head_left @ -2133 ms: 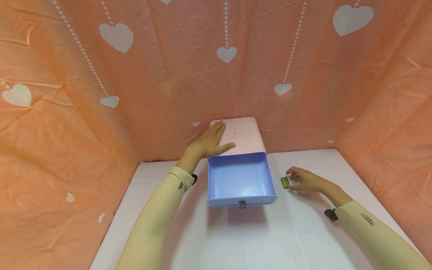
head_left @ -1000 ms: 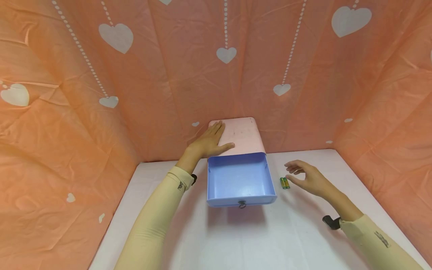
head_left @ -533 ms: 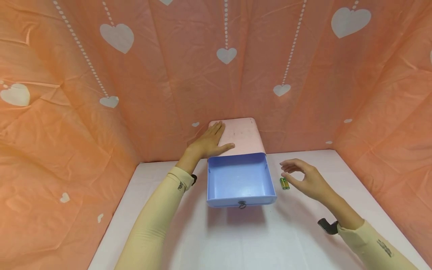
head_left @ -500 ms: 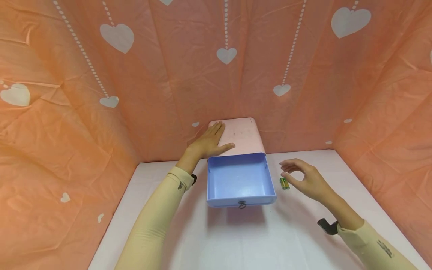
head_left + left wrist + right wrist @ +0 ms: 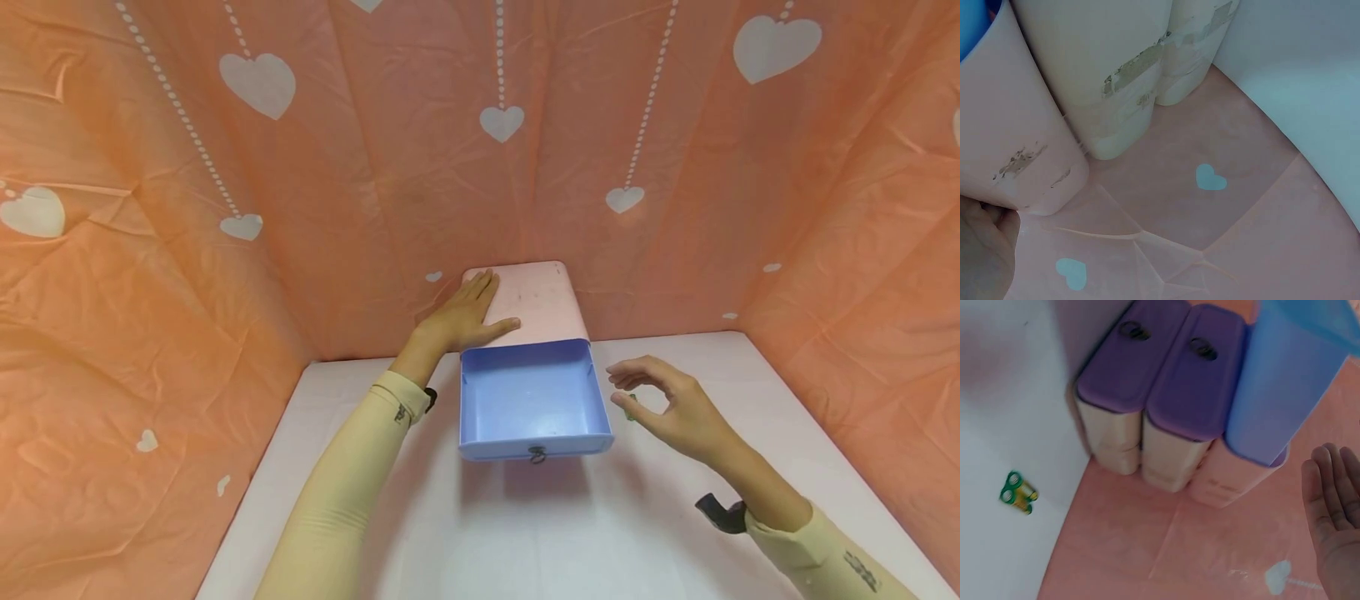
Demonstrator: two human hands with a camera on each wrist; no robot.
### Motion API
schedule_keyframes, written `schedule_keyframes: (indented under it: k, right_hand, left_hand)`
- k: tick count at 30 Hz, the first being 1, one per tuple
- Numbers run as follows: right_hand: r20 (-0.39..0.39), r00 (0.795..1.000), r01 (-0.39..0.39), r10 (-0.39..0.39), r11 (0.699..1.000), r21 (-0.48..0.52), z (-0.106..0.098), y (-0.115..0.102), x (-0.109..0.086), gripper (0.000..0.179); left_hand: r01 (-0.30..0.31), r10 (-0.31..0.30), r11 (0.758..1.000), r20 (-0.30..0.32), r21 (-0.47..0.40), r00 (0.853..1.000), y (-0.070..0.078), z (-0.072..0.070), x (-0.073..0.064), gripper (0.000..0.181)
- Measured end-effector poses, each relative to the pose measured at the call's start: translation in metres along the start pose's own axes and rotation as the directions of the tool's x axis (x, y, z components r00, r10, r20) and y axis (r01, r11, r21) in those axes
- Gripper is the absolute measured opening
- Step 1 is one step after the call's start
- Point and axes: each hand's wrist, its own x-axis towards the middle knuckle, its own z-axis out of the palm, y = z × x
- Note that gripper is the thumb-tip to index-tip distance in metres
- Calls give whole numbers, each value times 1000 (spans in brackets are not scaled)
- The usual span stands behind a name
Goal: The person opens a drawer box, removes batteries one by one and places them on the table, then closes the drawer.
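Note:
My left hand (image 5: 459, 322) lies flat on the pink top of a small drawer unit (image 5: 542, 302), thumb spread near its front edge. The unit's blue top drawer (image 5: 529, 400) is pulled out, and its inside shows bare. My right hand (image 5: 678, 408) hovers just right of that drawer, fingers loosely bent, thumb apart, holding nothing. Two green-and-yellow batteries (image 5: 1019, 492) lie side by side on the white table; in the head view that hand partly hides the batteries (image 5: 632, 407). The right wrist view shows my right hand (image 5: 1338, 512) with its palm visible and fingers extended.
Below the blue drawer are two shut drawers with purple fronts (image 5: 1194, 375) and ring pulls. An orange cloth with white hearts (image 5: 397, 183) hangs behind and at both sides. White table surface (image 5: 540, 533) extends in front of the unit.
My right hand rises from beside the batteries and shifts left toward the blue drawer, its fingers more spread. The batteries stay in place, now partly covered from view. My left hand keeps still.

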Motion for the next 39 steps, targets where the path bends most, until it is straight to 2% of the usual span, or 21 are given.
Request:
schedule_keyframes:
  k: [7,13,17,25,32,39]
  right_hand:
    - [6,999,39,-39,998,44,5,-20,0,41]
    - [-15,991,137,-136,989,54,12,-31,0,46]
    - [-35,984,177,-175,982,64,16,-39,0,48]
    - [-49,971,238,-234,964,117,22,-75,3,48]
    - [-34,965,261,-259,949,178,28,-90,0,52]
    - [10,970,237,-245,949,209,39,-93,-11,54]
  left_hand:
    - [-4,4,1000,0,-3,1000,0,0,0,104]
    - [1,-1,1000,4,-5,1000,0,0,0,104]
    - [2,-2,1000,7,-3,1000,0,0,0,104]
    - [-2,2,1000,0,2,1000,0,0,0,104]
    - [-5,5,1000,2,-2,1000,-1,0,1,104]
    - [-4,4,1000,9,0,1000,-1,0,1,105]
